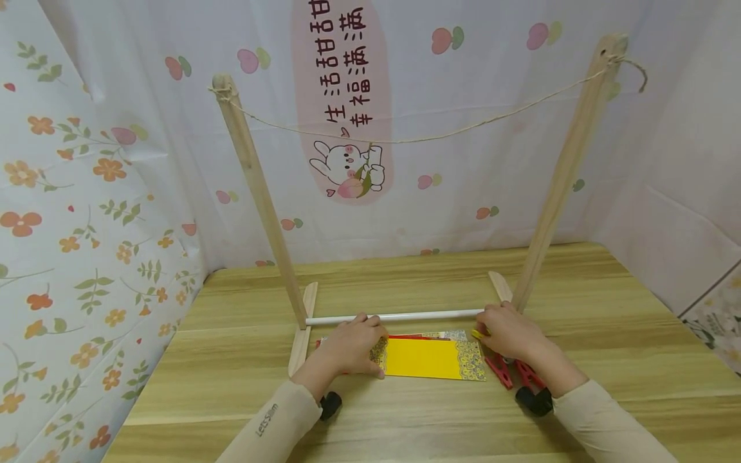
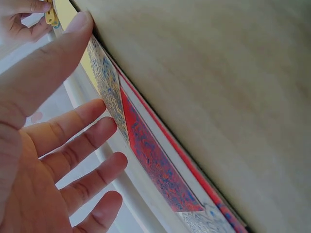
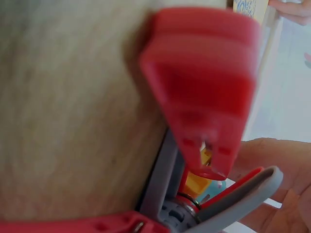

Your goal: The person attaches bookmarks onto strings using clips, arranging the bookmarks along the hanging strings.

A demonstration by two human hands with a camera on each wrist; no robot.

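My left hand [image 1: 354,346] spans the top of a flat stack of patterned cards on the table, its thumb at the near long edge. On top lies a yellow card [image 1: 424,358] with ornate grey-and-blue ends; a red card [image 2: 150,150] and a white one show beneath it in the left wrist view. The fingers there look loosely spread, fingertips right at the card's edge. To the right of the stack, my right hand [image 1: 509,331] pinches a small yellow clothespin [image 2: 50,17]. Red clothespins [image 1: 499,372] lie just below that hand, one large and close [image 3: 201,87] in the right wrist view.
Behind the cards, a white rod [image 1: 428,316] joins two wooden posts, the left post [image 1: 260,193] and the right post [image 1: 570,167]. A slack twine [image 1: 405,141] hangs between their tops. A grey-and-red clothespin [image 3: 243,201] sits among the red ones. A printed cloth backs the table.
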